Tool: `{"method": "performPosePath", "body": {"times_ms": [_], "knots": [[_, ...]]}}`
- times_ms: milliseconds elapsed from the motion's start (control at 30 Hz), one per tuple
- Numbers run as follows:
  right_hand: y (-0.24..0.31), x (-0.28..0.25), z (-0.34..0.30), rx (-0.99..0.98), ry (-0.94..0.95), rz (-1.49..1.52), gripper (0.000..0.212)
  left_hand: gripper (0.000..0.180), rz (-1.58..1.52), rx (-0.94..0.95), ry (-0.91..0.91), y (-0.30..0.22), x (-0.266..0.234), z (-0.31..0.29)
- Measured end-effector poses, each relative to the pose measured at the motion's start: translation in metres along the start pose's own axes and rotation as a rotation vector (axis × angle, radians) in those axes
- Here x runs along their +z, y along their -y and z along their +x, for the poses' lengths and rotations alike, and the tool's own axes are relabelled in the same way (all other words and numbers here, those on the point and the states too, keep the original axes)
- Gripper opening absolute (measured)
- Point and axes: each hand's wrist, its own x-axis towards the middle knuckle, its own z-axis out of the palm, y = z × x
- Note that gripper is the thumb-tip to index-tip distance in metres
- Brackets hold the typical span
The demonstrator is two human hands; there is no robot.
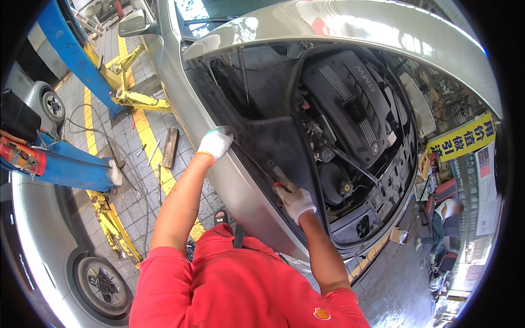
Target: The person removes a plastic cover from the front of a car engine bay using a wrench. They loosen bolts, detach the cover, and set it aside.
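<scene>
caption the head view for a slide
Gloved left hand and right hand, a slim rod between them, at a silver car, hood raised.

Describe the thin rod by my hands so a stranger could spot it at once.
Find the silver car with the raised hood, then the black trim inside its fender. Over that trim, the thin rod slants from your left hand to your right hand. Unlike the strut under the hood, it spans two gloved hands, with a red spot at the right one.

Auto repair wkshp: car (pixel 229 191) w/ hood (pixel 306 21) up, engine (pixel 344 98) showing; blue lift post (pixel 76 50) w/ yellow arms (pixel 143 102) twd L edge of tiled floor (pixel 127 143) w/ yellow lines (pixel 144 136).
</scene>
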Motion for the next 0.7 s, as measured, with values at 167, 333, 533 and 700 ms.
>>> {"method": "performPosePath", "body": {"times_ms": [167,333,533,700], "knots": [[0.031,-0.037,-0.023,0.176,0.043,0.092,0.043,0.033,-0.012,0.034,0.028,-0.003,0.0,0.001],[-0.01,-0.031,-0.01,-0.11,0.022,-0.108,0.042,0.035,0.014,0.007,0.053,-0.011,-0.008,-0.002],[-0.01,-0.035,-0.004,-0.267,0.016,-0.315,0.04,0.036,-0.012,0.024,0.061,-0.016,-0.009,-0.002],[0.035,-0.051,-0.008,-0.359,0.097,-0.747,0.033,0.032,0.15,0.157,-0.022,-0.003,0.009,-0.013]]}}
